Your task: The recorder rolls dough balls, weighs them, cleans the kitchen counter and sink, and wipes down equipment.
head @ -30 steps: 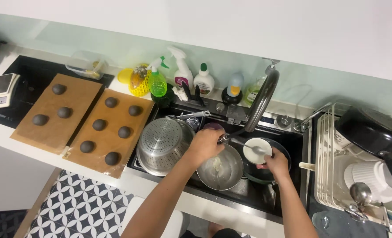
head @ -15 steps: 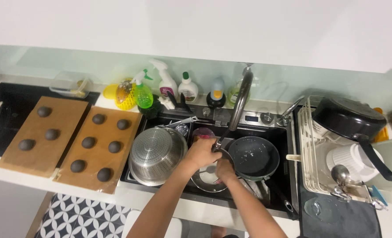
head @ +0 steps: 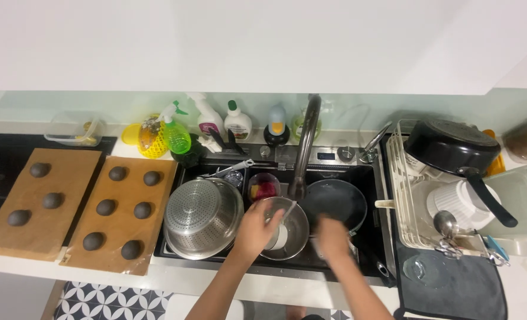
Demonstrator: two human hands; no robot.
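Right hand (head: pixel 333 238) no longer holding the small white dish, now lowered over the sink (head: pixel 370 178) in front of the dark pan (head: pixel 336 202); white dish now inside the steel bowl (head: pixel 287 228) left of that pan; left hand (head: pixel 256 228) shifted onto the bowl's rim.

Labelled soap bottles (head: pixel 238 121) and green spray bottle (head: pixel 176 135) behind sink (head: pixel 370 172)

Round steel bowl (head: pixel 292 228) is sitting upright in the black sink, just under the curved faucet, between the big steel colander and the dark frying pan. A small white dish (head: pixel 280 238) is lying inside it, partly hidden.
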